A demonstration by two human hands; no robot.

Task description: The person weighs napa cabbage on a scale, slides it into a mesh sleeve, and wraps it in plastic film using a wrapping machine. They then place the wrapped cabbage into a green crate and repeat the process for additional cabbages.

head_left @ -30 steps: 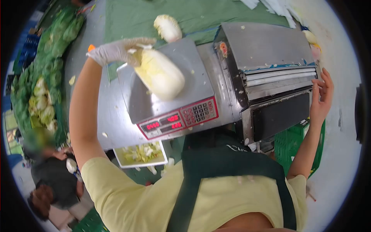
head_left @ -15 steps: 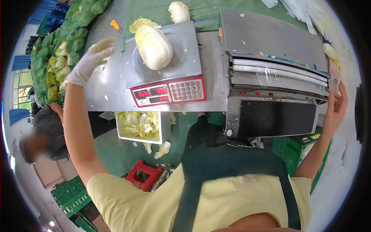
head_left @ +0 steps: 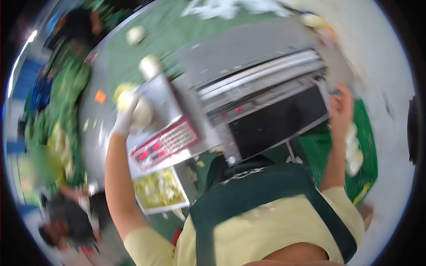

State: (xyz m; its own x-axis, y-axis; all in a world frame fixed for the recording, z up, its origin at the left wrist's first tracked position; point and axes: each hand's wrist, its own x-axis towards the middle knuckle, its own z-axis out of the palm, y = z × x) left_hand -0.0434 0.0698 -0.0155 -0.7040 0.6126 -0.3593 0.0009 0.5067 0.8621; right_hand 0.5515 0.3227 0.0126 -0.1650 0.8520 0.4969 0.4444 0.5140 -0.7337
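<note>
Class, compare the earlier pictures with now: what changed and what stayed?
The gloved left hand, clear of the cabbage half a second ago, has moved rightward back to it; blur hides whether it grips. The cabbage stays on the scale, the right hand by the roller machine.

One cam, on that worker's head: faces forward and down, wide fisheye, dark corners. Apron (head_left: pixel 253 188) nearest, at bottom; scale (head_left: pixel 166 142) and machine (head_left: pixel 277 122) mid-view, close; bench (head_left: pixel 91 138) runs slanted.

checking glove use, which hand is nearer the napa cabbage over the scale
Left. The gloved left hand is at the napa cabbage, apparently touching it; the right hand is farther off, by the right end of the wrapping machine.
</note>
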